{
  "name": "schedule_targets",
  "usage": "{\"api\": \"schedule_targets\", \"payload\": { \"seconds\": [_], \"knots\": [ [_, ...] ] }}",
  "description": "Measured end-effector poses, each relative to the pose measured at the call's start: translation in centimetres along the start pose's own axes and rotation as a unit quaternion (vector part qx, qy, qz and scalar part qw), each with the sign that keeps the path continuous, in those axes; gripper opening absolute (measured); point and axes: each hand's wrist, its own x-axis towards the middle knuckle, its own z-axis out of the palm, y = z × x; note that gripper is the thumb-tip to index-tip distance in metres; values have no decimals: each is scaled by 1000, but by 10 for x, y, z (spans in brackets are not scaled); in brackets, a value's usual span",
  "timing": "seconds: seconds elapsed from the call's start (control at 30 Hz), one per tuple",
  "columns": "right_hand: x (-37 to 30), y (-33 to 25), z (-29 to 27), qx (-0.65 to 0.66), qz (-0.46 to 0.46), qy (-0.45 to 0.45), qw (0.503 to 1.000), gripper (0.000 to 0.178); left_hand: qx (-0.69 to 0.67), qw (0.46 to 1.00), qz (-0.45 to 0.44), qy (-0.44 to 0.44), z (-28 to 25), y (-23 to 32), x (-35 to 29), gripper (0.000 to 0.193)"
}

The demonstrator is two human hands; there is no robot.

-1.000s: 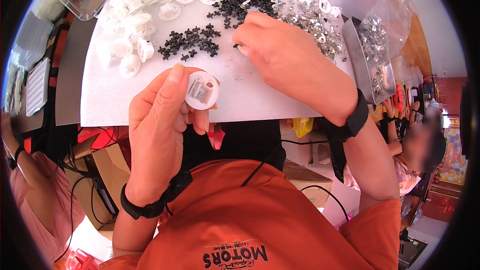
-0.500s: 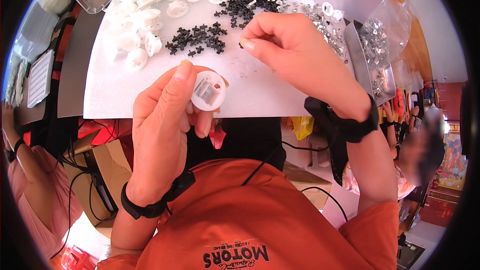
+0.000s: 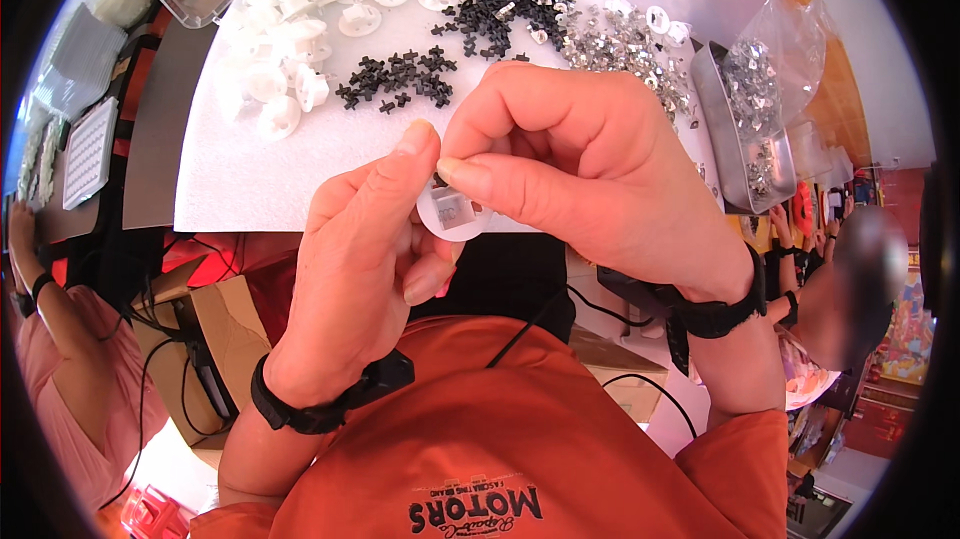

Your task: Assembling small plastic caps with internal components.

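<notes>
My left hand (image 3: 355, 249) pinches the edge of a round white plastic part (image 3: 457, 224) with a square, clear-looking recess in its middle. Thumb and fingers of my right hand (image 3: 570, 154) are pressed together at the far edge of that part. A tiny dark piece (image 3: 438, 180) shows under the right fingertips; most of it is hidden, so its shape is not plain. Beyond the hands lie a small group of black cross-shaped plastic pieces (image 3: 396, 79) and a larger heap of black pieces (image 3: 505, 1).
More white round parts (image 3: 290, 49) pile up at the far left of the white mat (image 3: 230, 189). Small metal clips (image 3: 620, 44) lie scattered at the right, beside a metal tray (image 3: 722, 129) and a clear bag (image 3: 785, 59). Other people sit on both sides.
My right hand has come down and left from beside the black pieces to the white part. My left hand has shifted slightly right with the part.
</notes>
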Motion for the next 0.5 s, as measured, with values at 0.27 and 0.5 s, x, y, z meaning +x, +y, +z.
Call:
{"api": "schedule_targets", "payload": {
  "seconds": [0.27,0.5],
  "knots": [
    [1,15,5,-126,-137,53,981,5,1,1000,-6,3,-1,-2,3,41],
    [7,25,6,-290,-301,110,902,9,20,999,-2,28,3,-2,5,41]
  ]
}}
